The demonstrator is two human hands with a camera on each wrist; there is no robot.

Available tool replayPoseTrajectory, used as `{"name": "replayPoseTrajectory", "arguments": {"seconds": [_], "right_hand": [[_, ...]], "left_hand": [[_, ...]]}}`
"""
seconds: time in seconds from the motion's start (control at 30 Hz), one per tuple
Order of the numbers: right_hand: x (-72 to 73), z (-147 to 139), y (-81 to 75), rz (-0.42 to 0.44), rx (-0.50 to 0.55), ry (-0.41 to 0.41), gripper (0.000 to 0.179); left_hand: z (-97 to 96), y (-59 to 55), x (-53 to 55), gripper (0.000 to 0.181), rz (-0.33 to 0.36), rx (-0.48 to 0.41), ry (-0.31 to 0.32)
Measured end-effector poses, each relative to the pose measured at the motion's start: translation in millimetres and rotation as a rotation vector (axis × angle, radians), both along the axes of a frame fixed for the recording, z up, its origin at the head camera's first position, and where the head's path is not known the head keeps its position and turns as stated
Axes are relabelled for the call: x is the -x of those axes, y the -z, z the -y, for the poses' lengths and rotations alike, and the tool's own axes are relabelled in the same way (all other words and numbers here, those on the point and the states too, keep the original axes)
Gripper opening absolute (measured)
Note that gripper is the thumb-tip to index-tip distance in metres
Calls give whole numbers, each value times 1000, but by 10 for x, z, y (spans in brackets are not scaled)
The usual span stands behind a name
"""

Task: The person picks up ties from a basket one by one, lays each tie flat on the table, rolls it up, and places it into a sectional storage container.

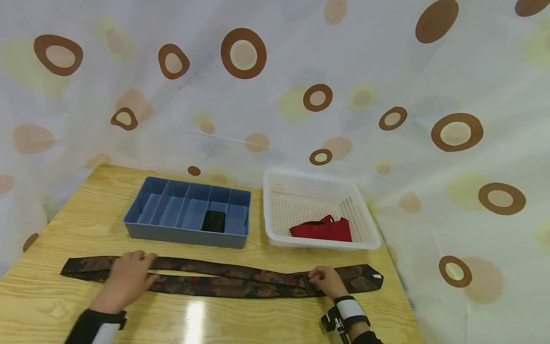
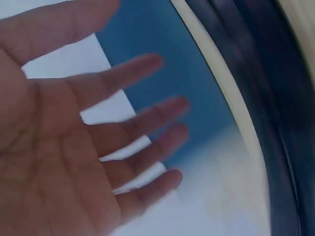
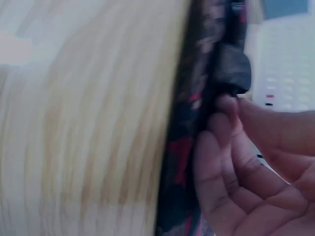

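Observation:
A dark brown necktie [image 1: 240, 286] with a red floral pattern lies lengthwise on the table, doubled back at its left end. Its wide pointed end with a small white label sits at the right. My right hand [image 1: 328, 282] pinches the tie's narrow end between thumb and fingertips; the right wrist view shows that narrow tip [image 3: 233, 69] rising from the thumb and fingers [image 3: 209, 162]. Over the left part of the tie is my left hand [image 1: 129, 277], its fingers spread and relaxed. In the left wrist view that palm [image 2: 54, 137] holds nothing.
Behind the tie stands a blue-grey divided box [image 1: 185, 236] with a small black item [image 1: 214, 221] in one compartment. To its right is a white plastic basket [image 1: 318, 184] holding a folded red cloth [image 1: 322, 230]. A patterned sheet [image 1: 275, 114] hangs behind the wooden table [image 1: 47, 296].

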State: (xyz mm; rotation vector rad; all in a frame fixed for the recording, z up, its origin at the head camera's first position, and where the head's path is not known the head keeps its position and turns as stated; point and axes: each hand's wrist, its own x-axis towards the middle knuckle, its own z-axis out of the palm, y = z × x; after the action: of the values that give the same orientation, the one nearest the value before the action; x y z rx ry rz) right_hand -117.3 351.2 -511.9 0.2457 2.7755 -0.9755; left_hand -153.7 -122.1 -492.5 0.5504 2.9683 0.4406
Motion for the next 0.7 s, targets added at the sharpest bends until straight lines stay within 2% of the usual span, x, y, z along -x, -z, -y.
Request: {"name": "replayPoseTrajectory", "arguments": {"seconds": [0.07, 0.13, 0.17, 0.23, 0.33, 0.4, 0.47, 0.63, 0.7], "right_hand": [[-5, -32, -11, 20, 31, 9, 7], [-4, -40, -19, 36, 56, 3, 7], [-3, -34, -17, 37, 60, 1, 8], [-4, -1, 4, 21, 51, -6, 7], [-3, 60, 38, 6, 27, -27, 6], [-11, 73, 42, 8, 42, -54, 7], [-17, 43, 23, 13, 98, -74, 9], [-49, -201, -34, 49, 329, -5, 7], [-71, -325, -35, 66, 395, 39, 5]], "left_hand": [[-487, -1, -98, 43, 22, -104, 187], [-963, 21, -189, 44, 104, -171, 348], [-1181, 38, -225, 45, 142, -183, 413], [-1552, 96, -276, 47, 161, -163, 526], [-1935, 203, -339, 46, 44, -67, 637], [-2070, 272, -375, 44, -26, -22, 682], [-2130, 320, -405, 45, -41, 21, 699], [-2114, 366, -395, 52, 94, 37, 642], [-2081, 368, -379, 53, 123, 29, 625]]}}
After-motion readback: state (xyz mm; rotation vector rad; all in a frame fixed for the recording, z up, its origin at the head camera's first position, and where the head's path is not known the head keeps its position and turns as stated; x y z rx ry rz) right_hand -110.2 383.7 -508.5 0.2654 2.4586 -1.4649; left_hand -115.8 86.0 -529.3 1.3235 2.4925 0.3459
